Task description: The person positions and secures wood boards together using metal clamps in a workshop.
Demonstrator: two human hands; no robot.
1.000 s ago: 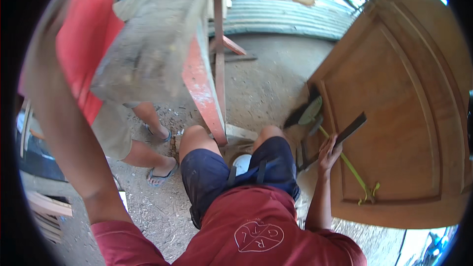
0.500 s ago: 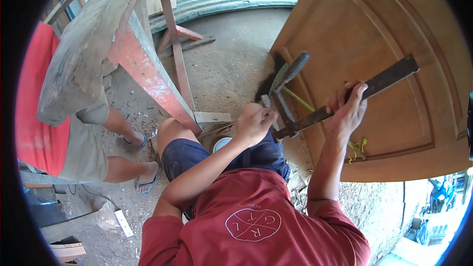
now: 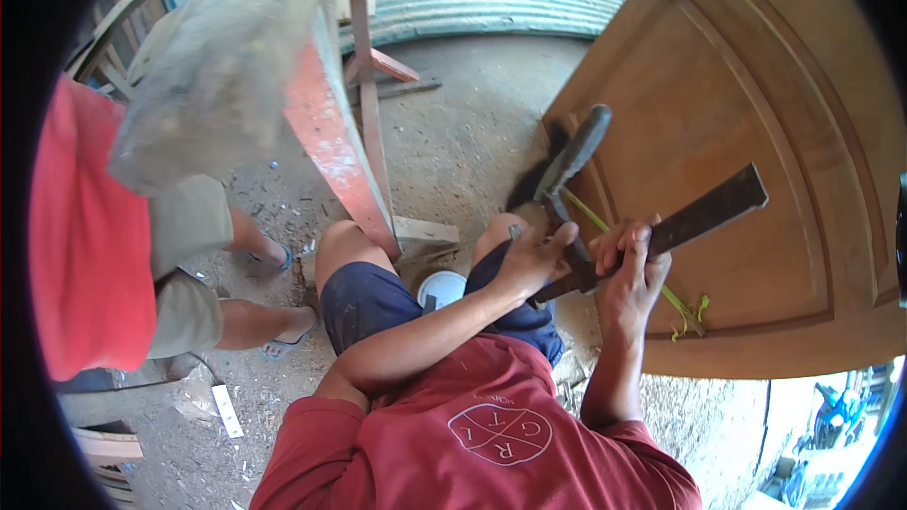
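Observation:
A metal bar clamp (image 3: 709,212) lies slantwise over my lap, its flat dark bar pointing out to the right. From its arm, a screw with a thick grey handle (image 3: 583,144) points up and away. My left hand (image 3: 534,264) closes on the clamp near the arm and the bar's near end, and its fingers partly hide the screw. My right hand (image 3: 631,260) wraps around the bar just right of the arm. Both hands are close together, and nothing sits between the clamp's jaws that I can make out.
A brown panelled wooden door (image 3: 690,123) stands close on my right, with a yellow-green strap (image 3: 675,300) by it. Left are a thick wooden plank (image 3: 222,76) on a red-painted trestle (image 3: 326,123) and a co-worker in a red shirt (image 3: 99,236). A white bucket (image 3: 442,287) stands between my knees.
My right hand and the clamp's arm have come together along the bar. The bar's outer end has dropped lower and nearer. The whole view has shifted slightly, and the co-worker appears further right.

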